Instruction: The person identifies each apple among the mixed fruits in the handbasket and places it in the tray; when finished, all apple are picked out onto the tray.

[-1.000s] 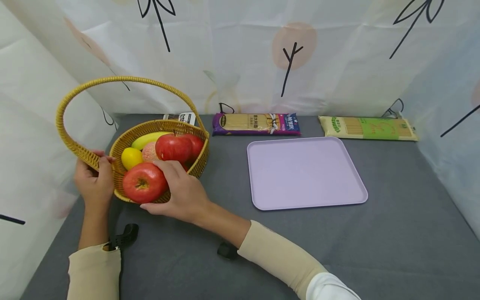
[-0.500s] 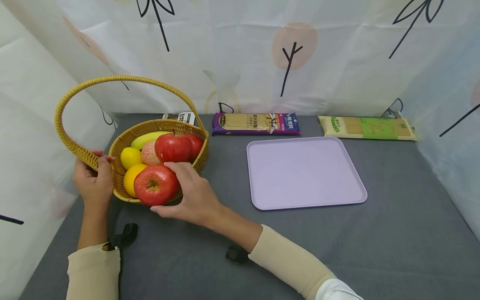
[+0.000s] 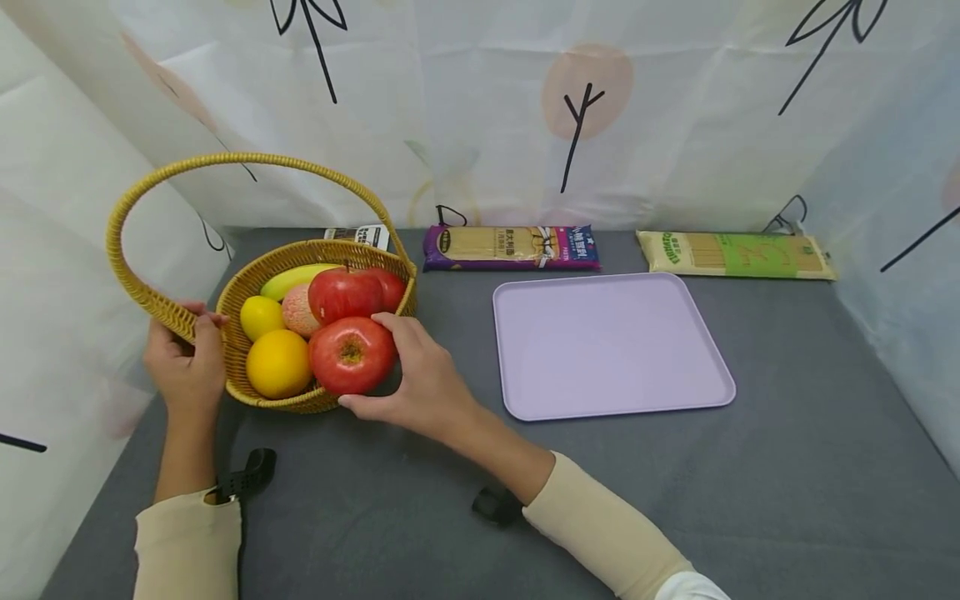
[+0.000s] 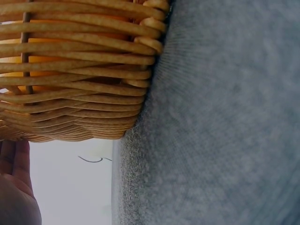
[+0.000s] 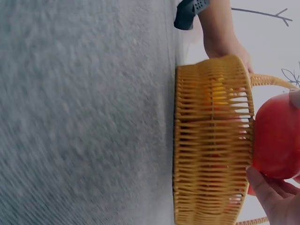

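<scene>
My right hand [image 3: 423, 375] grips a red apple [image 3: 352, 355] at the basket's front right rim, thumb below and fingers over its right side. In the right wrist view the apple [image 5: 276, 136] overlaps the rim's upper edge. On the left side, my left hand [image 3: 186, 354] holds the wicker basket [image 3: 300, 406] where its tall handle [image 3: 251, 157] meets the rim. Inside lie an orange [image 3: 278, 364], a lemon [image 3: 262, 317], a banana [image 3: 296, 280], a pinkish round fruit [image 3: 298, 310] and more red apples [image 3: 345, 295].
A pale lilac tray [image 3: 611, 346] lies right of the basket on the grey table. Behind stand a purple pasta pack [image 3: 513, 248] and a green noodle pack [image 3: 738, 255]; another small package [image 3: 367, 236] is partly hidden behind the basket. A patterned cloth [image 3: 480, 108] hangs at the back.
My right hand has moved rightward along the basket's front with the apple, uncovering the orange. The left hand keeps its place on the basket.
</scene>
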`<state>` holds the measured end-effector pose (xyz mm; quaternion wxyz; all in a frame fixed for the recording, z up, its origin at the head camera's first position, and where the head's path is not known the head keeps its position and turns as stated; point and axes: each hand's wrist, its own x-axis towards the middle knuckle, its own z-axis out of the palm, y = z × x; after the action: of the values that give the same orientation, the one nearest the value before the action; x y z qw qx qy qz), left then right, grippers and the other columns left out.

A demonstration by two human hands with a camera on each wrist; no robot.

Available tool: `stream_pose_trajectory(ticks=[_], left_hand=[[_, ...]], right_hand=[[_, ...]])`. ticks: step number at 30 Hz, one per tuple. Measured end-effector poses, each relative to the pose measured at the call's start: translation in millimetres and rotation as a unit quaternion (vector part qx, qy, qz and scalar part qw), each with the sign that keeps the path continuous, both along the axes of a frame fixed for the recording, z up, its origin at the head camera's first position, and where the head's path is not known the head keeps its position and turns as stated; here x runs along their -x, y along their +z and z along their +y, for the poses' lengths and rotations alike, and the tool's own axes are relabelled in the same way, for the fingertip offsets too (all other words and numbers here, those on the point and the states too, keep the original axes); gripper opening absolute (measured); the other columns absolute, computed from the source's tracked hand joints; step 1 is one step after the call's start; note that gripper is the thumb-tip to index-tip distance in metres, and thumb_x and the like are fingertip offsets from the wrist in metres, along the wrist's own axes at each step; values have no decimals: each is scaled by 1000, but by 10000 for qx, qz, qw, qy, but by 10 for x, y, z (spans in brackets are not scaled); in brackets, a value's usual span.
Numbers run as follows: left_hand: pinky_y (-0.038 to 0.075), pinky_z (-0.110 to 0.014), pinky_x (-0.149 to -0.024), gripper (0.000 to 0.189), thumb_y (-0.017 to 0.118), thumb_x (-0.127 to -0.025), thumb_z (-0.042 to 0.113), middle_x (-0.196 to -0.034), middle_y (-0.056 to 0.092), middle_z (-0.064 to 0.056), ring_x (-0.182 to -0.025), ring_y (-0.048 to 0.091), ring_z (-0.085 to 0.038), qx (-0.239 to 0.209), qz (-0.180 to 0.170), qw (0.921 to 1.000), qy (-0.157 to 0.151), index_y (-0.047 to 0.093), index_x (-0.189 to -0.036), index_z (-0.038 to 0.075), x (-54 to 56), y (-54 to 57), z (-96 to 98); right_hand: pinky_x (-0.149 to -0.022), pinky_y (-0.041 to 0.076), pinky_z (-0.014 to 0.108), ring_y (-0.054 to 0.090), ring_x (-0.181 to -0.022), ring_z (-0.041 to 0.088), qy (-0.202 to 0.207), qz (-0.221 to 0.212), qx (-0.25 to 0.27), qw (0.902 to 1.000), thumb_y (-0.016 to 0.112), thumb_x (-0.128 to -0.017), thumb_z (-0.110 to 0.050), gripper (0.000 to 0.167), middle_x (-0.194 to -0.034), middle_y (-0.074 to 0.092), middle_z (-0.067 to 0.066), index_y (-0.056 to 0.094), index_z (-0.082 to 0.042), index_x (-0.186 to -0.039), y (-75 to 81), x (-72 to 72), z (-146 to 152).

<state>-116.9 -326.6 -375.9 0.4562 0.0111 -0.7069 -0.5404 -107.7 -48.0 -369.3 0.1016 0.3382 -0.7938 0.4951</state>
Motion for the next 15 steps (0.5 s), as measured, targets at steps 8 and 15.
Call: stream_pose_trajectory(ticks=[8,15], left_hand=[[53,-17,-76,20,55,-91,-2,-87,61,-5,-76,65,-14,-107,-10,9999,9,61,-103,-17,1,-12,13],[53,-17,-74,19,55,-90,-2,-88,62,-4,-76,65,-13,-61,-37,10000,35,62,-103,-15,5,-6,-1]], right_hand=[[-91,51,23,52,-110,11,-34,-284,-317,9991,86,-74,-35,83,-128,52,4,43,-9,-139,65,67,100],[-86,55,28,52,-107,10,-297,-790,-528,9950,85,-75,-37,83,-126,50,2,43,-13,-142,112,170,202]])
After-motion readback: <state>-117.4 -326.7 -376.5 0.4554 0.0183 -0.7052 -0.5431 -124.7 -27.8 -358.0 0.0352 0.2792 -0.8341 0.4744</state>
